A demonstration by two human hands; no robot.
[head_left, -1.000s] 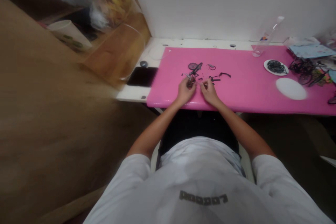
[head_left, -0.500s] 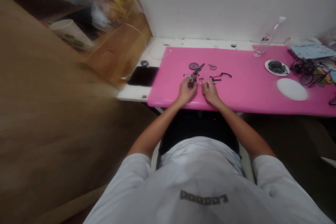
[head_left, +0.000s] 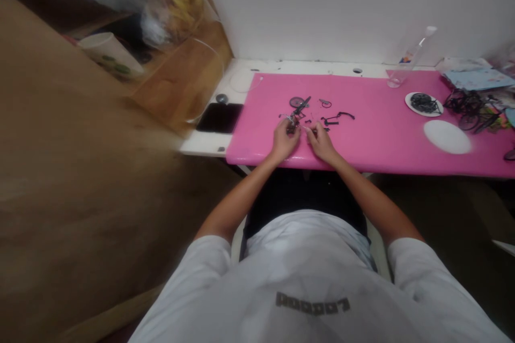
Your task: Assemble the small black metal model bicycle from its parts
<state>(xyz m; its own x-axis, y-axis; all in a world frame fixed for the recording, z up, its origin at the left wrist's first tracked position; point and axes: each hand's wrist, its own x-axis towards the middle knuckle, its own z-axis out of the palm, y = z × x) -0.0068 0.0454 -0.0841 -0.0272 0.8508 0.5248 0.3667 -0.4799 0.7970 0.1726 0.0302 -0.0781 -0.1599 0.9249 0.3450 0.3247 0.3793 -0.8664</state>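
Observation:
My left hand (head_left: 285, 142) is closed around a dark, partly assembled model bicycle (head_left: 299, 109) above the pink mat. Fingers cover its lower part. My right hand (head_left: 322, 144), just to the right, pinches a thin, pale rod-like piece (head_left: 304, 128) that points toward the bicycle; its exact kind is too small to tell. A small spoked wheel (head_left: 296, 102) is behind the bicycle, partly overlapped by it. Beyond my right hand lie a small ring-shaped part (head_left: 326, 103), a black curved bar (head_left: 346, 114) and a short black piece (head_left: 332, 123).
A pink mat (head_left: 374, 144) covers much of the white table. On the right are a plate of black parts (head_left: 423, 104), a white oval disc (head_left: 447, 136), a clear bottle (head_left: 410, 61) and several model bicycles (head_left: 469, 112). A black phone-like slab (head_left: 219, 117) lies left.
My right hand has shifted slightly left, with its fingertips closer to the bicycle. The model bicycle has tilted and moved a little left in my left hand.

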